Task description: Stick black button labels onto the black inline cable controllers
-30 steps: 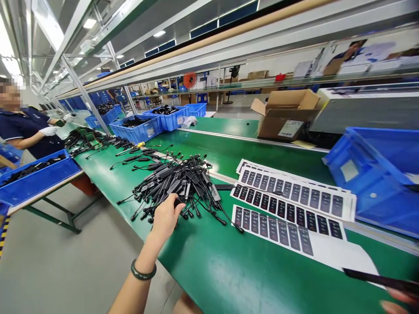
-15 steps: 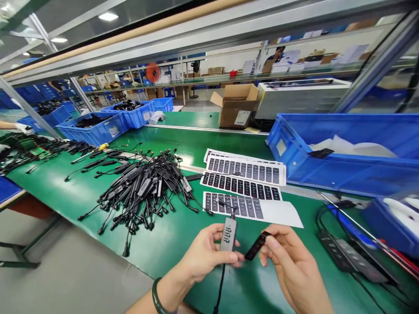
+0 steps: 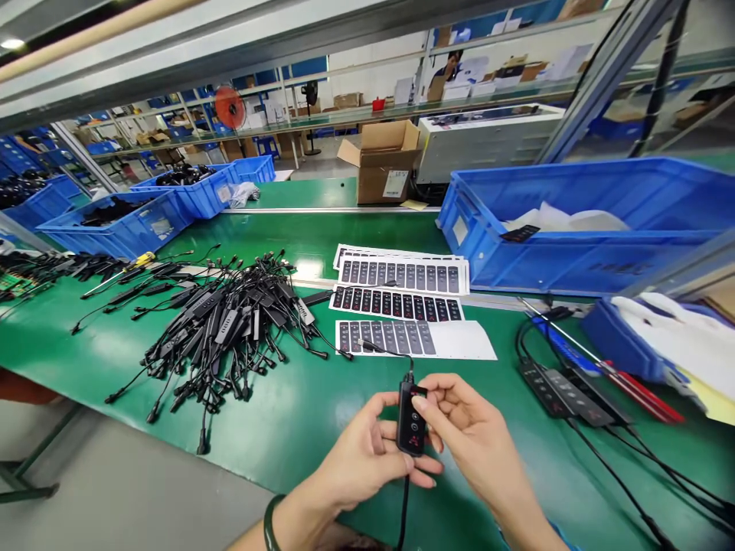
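Observation:
My left hand (image 3: pixel 363 453) is wrapped round a small black inline cable controller (image 3: pixel 401 417) and holds it upright above the green table. One cable leaves its top end and another hangs from its bottom. A glossy black label (image 3: pixel 414 435) with round button marks and red print lies along the controller's face. My right hand (image 3: pixel 468 432) pinches the label's upper end, its thumb against the face. Just behind lie sheets of labels (image 3: pixel 387 337), the front one partly bare white. To the left spreads a heap of similar controllers with cables (image 3: pixel 230 325).
A large blue bin (image 3: pixel 574 256) with white sheets stands at the back right. Several labelled controllers (image 3: pixel 566 390) lie at right near red-handled tools (image 3: pixel 643 394). A yellow-handled screwdriver (image 3: pixel 138 262) rests beyond the heap. A cardboard box (image 3: pixel 379 172) stands behind.
My right hand has brought the black label leftward onto the controller's face, which was bare grey before. The view has shifted to the right.

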Action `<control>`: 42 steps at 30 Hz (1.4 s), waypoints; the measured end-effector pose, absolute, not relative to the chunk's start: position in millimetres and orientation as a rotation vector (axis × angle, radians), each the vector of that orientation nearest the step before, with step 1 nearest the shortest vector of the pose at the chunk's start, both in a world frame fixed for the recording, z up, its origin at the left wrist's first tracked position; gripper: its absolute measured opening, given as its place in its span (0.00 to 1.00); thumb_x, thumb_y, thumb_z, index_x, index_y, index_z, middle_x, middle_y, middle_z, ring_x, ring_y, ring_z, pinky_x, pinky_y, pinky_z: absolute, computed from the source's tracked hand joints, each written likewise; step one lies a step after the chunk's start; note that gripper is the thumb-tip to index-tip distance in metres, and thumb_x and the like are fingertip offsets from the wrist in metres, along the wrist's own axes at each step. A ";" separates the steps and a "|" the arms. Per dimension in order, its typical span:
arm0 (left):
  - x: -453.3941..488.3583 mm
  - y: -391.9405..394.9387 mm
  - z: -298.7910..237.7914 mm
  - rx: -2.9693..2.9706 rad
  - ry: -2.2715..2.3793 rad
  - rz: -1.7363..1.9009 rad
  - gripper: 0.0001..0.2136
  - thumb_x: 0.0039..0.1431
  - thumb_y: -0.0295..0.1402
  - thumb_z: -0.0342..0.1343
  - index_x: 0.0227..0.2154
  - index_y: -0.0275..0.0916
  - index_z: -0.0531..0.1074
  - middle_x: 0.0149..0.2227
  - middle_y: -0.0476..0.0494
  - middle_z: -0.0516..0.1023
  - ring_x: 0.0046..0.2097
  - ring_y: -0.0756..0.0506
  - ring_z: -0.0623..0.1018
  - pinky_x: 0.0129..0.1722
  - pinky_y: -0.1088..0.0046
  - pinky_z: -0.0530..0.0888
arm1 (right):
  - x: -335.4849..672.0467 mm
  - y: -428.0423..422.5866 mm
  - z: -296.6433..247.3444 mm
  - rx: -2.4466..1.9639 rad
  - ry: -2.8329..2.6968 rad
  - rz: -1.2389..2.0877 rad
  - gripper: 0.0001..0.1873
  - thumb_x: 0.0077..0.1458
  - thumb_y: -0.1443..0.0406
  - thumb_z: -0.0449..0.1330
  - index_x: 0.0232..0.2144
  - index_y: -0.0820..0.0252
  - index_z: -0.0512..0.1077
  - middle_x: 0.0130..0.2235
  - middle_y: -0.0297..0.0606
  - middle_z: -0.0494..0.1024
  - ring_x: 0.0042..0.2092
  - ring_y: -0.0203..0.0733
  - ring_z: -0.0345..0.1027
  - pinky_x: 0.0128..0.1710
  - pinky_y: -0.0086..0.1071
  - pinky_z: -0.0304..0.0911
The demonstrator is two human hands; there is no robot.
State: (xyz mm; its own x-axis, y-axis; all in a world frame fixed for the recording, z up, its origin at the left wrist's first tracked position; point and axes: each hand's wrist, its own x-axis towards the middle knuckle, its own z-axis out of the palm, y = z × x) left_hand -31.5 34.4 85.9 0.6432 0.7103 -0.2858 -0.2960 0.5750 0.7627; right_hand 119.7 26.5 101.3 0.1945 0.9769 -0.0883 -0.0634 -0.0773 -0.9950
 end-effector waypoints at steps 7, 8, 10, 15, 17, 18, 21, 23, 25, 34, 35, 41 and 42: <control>-31.1 34.2 85.0 0.739 0.630 0.640 0.29 0.48 0.29 0.68 0.52 0.38 0.63 0.37 0.42 0.79 0.39 0.42 0.82 0.39 0.68 0.78 | 120.9 25.6 93.3 -1.291 -0.967 1.175 0.17 0.49 0.54 0.67 0.34 0.58 0.70 0.25 0.28 0.67 0.19 0.29 0.59 0.16 0.24 0.60; -31.1 34.1 85.1 0.735 0.630 0.640 0.29 0.48 0.29 0.68 0.52 0.38 0.63 0.37 0.42 0.79 0.39 0.43 0.82 0.39 0.68 0.78 | 121.0 25.3 92.1 -1.289 -0.968 1.178 0.16 0.50 0.54 0.67 0.34 0.58 0.70 0.25 0.28 0.67 0.19 0.29 0.59 0.16 0.24 0.60; -31.0 34.0 85.2 0.728 0.627 0.638 0.29 0.48 0.29 0.68 0.52 0.38 0.63 0.37 0.42 0.79 0.39 0.43 0.82 0.39 0.68 0.78 | 121.2 24.9 90.6 -1.287 -0.976 1.178 0.16 0.50 0.54 0.66 0.34 0.57 0.70 0.25 0.28 0.67 0.19 0.29 0.59 0.16 0.24 0.60; -31.0 34.5 85.9 0.706 0.626 0.638 0.30 0.46 0.28 0.69 0.51 0.38 0.62 0.37 0.43 0.79 0.39 0.44 0.82 0.39 0.68 0.78 | 120.9 25.2 91.6 -1.288 -0.996 1.159 0.16 0.51 0.54 0.66 0.33 0.58 0.70 0.25 0.29 0.67 0.19 0.29 0.59 0.16 0.24 0.60; -31.1 34.8 86.1 0.704 0.622 0.636 0.30 0.46 0.29 0.69 0.52 0.39 0.62 0.37 0.43 0.79 0.39 0.44 0.82 0.40 0.68 0.78 | 120.5 25.6 92.8 -1.294 -0.998 1.152 0.16 0.50 0.54 0.66 0.33 0.58 0.70 0.24 0.29 0.67 0.19 0.30 0.59 0.16 0.24 0.60; -31.2 34.9 86.2 0.705 0.619 0.636 0.31 0.46 0.29 0.69 0.52 0.39 0.62 0.37 0.43 0.79 0.39 0.44 0.82 0.40 0.68 0.78 | 120.3 25.7 93.3 -1.298 -0.998 1.150 0.16 0.50 0.54 0.66 0.33 0.58 0.70 0.24 0.29 0.67 0.19 0.30 0.59 0.16 0.24 0.60; -31.3 34.6 86.4 0.710 0.614 0.636 0.31 0.46 0.31 0.70 0.52 0.38 0.62 0.37 0.43 0.79 0.40 0.44 0.82 0.40 0.68 0.78 | 119.8 25.3 94.2 -1.308 -1.002 1.143 0.16 0.50 0.54 0.66 0.33 0.58 0.70 0.24 0.29 0.67 0.19 0.30 0.59 0.16 0.23 0.60; -31.2 34.1 86.8 0.716 0.625 0.631 0.31 0.47 0.32 0.69 0.53 0.38 0.62 0.37 0.42 0.79 0.40 0.43 0.82 0.40 0.68 0.78 | 119.7 24.6 93.4 -1.312 -1.007 1.138 0.15 0.51 0.54 0.66 0.33 0.58 0.70 0.24 0.29 0.66 0.19 0.30 0.59 0.16 0.23 0.59; -30.7 33.6 87.4 0.725 0.642 0.625 0.30 0.49 0.34 0.68 0.53 0.37 0.62 0.37 0.41 0.79 0.40 0.43 0.82 0.40 0.67 0.78 | 119.8 23.5 91.2 -1.318 -1.009 1.131 0.15 0.51 0.54 0.65 0.33 0.58 0.70 0.25 0.29 0.66 0.20 0.30 0.59 0.16 0.23 0.59; -29.4 32.4 94.0 0.783 0.688 0.625 0.29 0.50 0.37 0.67 0.52 0.38 0.62 0.36 0.43 0.78 0.38 0.47 0.81 0.40 0.69 0.77 | 119.9 21.6 85.2 -1.372 -1.028 1.097 0.14 0.53 0.55 0.64 0.36 0.58 0.70 0.25 0.29 0.65 0.20 0.31 0.58 0.17 0.25 0.58; -29.3 32.3 94.6 0.789 0.692 0.625 0.29 0.50 0.38 0.67 0.52 0.38 0.61 0.37 0.43 0.78 0.38 0.46 0.81 0.39 0.70 0.77 | 119.1 21.7 86.7 -1.375 -1.028 1.084 0.14 0.52 0.55 0.64 0.35 0.58 0.70 0.25 0.29 0.65 0.20 0.31 0.58 0.17 0.25 0.58; -26.9 30.5 95.1 0.823 0.721 0.621 0.30 0.50 0.38 0.67 0.52 0.39 0.60 0.36 0.44 0.77 0.36 0.47 0.81 0.38 0.71 0.76 | 115.3 21.2 85.8 -1.419 -1.055 1.008 0.12 0.52 0.57 0.63 0.35 0.58 0.70 0.24 0.29 0.65 0.22 0.32 0.60 0.19 0.26 0.59; -26.2 30.0 94.7 0.833 0.728 0.623 0.29 0.50 0.38 0.67 0.52 0.39 0.61 0.35 0.45 0.77 0.36 0.46 0.81 0.38 0.71 0.76 | 115.5 21.4 83.4 -1.430 -1.059 0.995 0.12 0.52 0.57 0.63 0.35 0.58 0.70 0.24 0.29 0.65 0.22 0.33 0.60 0.20 0.26 0.59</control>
